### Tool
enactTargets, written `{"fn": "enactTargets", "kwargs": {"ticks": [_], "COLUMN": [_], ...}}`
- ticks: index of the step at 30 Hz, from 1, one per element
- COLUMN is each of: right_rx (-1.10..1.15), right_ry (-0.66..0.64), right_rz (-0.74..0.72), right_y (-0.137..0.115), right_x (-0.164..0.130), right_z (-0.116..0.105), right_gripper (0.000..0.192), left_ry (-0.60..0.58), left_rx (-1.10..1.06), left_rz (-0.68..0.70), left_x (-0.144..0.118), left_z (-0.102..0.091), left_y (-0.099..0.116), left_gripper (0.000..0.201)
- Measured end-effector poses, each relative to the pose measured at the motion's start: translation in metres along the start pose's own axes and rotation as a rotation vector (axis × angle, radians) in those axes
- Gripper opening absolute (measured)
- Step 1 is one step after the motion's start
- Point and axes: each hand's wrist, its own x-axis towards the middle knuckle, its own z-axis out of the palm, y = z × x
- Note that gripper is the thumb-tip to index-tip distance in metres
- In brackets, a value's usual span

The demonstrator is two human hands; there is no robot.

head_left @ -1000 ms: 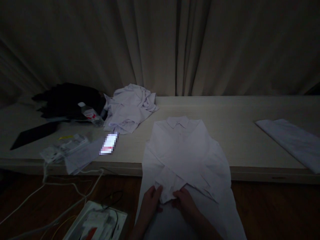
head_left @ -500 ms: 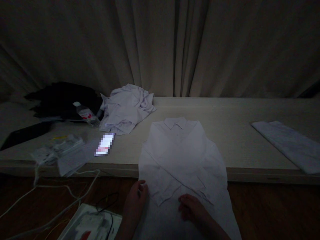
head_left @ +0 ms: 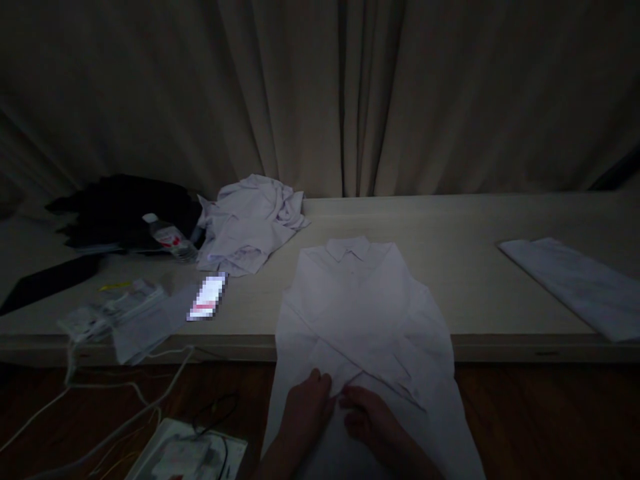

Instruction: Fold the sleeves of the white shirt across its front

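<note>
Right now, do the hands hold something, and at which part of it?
Both hands, left and right, rest on the white shirt at its crossed sleeve cuffs; whether the fingers pinch the cloth cannot be told.

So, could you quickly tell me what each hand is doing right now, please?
Left hand: resting on the white shirt, grip unclear.
Right hand: on the shirt beside it, grip unclear.

so there's a crumpled white garment [head_left: 250, 223] heaped near the back of the long table [head_left: 475, 280], a water bottle [head_left: 167, 238] lying beside a dark pile of clothes [head_left: 123, 210], a lit phone [head_left: 207, 297], some plastic packets [head_left: 113, 307] at the front edge, a folded white cloth [head_left: 575, 283] far right, curtains [head_left: 320, 93] behind, white cables [head_left: 100, 407] trailing on the floor
</note>
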Motion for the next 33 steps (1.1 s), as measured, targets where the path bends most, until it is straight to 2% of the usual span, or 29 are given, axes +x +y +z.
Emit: {"fn": "enactTargets", "kwargs": {"ticks": [3,10,12,16,19,21,25,29,33], "right_rx": [0.145,0.170,0.224,0.379,0.436,0.480,0.522,0.552,0.567], "right_ry": [0.001,-0.123,-0.123,-0.071,-0.053,-0.019,0.000,-0.011,-0.011], "right_rz": [0.051,0.021,0.047,0.159,0.165,0.146,0.162,0.184,0.215], "right_y": [0.001,-0.009,-0.010,-0.003,0.002,0.003,0.000,0.000,0.004], "right_x": [0.001,-0.005,-0.003,0.006,0.014,0.018,0.021,0.020,0.021], "right_z": [0.004,0.026,0.032,0.038,0.037,0.035,0.031,0.030,0.029], "right_gripper": [0.033,0.021,0.018,0.030,0.037,0.039,0.030,0.026,0.022], "left_ry": [0.019,0.048,0.057,0.059,0.086,0.128,0.176,0.118,0.103], "left_rx": [0.029,-0.010,-0.032,-0.070,-0.157,-0.210,-0.188,-0.142,-0.138], "left_rz": [0.024,-0.011,-0.024,-0.021,-0.005,-0.081,-0.324,-0.318,-0.304], "left_x": [-0.002,-0.008,-0.009,-0.014,-0.015,-0.012,0.002,0.010,0.010], "left_z": [0.000,-0.002,-0.002,0.000,-0.004,-0.010,-0.022,-0.020,-0.016], "left_y": [0.000,0.002,0.003,0.007,0.004,-0.002,-0.020,-0.032,-0.037], "left_gripper": [0.022,0.028,0.027,0.024,0.021,0.029,0.046,0.037,0.026]}}
